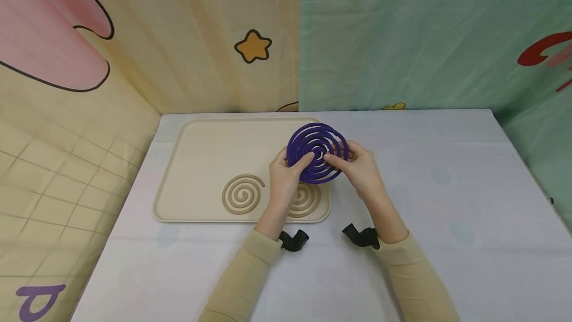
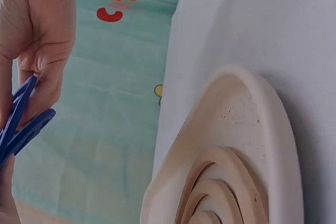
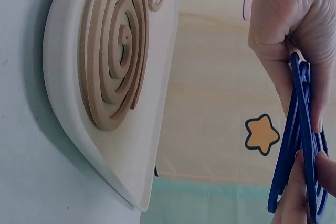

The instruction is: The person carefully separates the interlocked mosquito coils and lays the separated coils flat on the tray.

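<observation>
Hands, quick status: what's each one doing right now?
Left hand: holds the purple spiral coil at its left edge, fingers curled on it.
Right hand: holds the same coil at its right edge, lifted above the beige tray.

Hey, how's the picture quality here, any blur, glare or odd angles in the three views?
Head view: even soft light, no glare, sharp purple coil, edges slightly bowed. Left wrist view: turned sideways, the coil only edge-on at the frame edge. Right wrist view: also sideways, tray crisp with a soft shadow beside it.

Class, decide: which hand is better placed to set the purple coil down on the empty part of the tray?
Probably the left hand: it grips the purple coil directly above the tray, while the right hand is off its edge.
</observation>
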Action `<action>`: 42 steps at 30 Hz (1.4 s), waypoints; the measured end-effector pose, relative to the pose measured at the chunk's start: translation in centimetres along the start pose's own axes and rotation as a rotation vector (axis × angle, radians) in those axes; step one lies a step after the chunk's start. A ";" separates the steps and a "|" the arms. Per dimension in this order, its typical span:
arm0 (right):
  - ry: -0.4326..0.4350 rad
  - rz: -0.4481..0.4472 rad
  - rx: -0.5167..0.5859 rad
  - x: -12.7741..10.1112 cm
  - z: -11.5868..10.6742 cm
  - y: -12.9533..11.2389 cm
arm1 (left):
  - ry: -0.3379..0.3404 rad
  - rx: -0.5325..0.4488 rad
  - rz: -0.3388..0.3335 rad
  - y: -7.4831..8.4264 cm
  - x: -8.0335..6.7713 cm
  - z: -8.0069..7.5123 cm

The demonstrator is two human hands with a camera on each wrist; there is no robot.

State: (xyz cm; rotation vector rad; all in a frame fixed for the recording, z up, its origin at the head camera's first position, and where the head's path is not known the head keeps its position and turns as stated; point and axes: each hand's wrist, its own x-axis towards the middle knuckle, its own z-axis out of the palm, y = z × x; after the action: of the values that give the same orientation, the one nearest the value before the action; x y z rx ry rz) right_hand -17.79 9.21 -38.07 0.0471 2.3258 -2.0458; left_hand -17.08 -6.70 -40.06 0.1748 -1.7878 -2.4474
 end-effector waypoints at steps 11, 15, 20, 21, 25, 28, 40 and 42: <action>-0.090 -0.026 -0.214 0.3 -1.3 0.1 | -0.140 -0.145 -0.186 0.7 0.3 -0.3; -0.193 -0.116 -0.326 0.2 -2.0 -0.2 | -0.325 -0.139 -0.264 1.4 0.7 -1.3; -0.305 -0.234 -0.387 -0.2 -2.3 -0.2 | -0.447 -0.103 -0.358 1.9 1.0 -2.2; -0.319 -0.253 -0.406 -0.2 -2.2 -0.1 | -0.463 -0.093 -0.375 2.0 1.1 -2.3; -0.371 -0.323 -0.452 -0.6 -2.1 -0.2 | -0.516 -0.039 -0.436 2.1 1.3 -2.5; -0.394 -0.339 -0.455 -0.8 -2.0 -0.2 | -0.544 0.005 -0.466 2.3 1.3 -2.6; -0.161 -0.028 -0.108 0.0 -0.7 0.2 | -0.353 -0.282 -0.345 1.7 1.1 -2.1; -0.143 -0.009 -0.035 0.2 -0.4 0.3 | -0.316 -0.336 -0.331 1.6 1.1 -2.0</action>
State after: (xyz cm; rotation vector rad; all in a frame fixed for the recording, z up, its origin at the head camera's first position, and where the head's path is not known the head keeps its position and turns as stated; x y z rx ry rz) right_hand -17.93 9.67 -38.36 -0.1078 2.2785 -1.9426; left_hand -17.84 -9.22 -39.20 0.0599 -1.5122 -3.1212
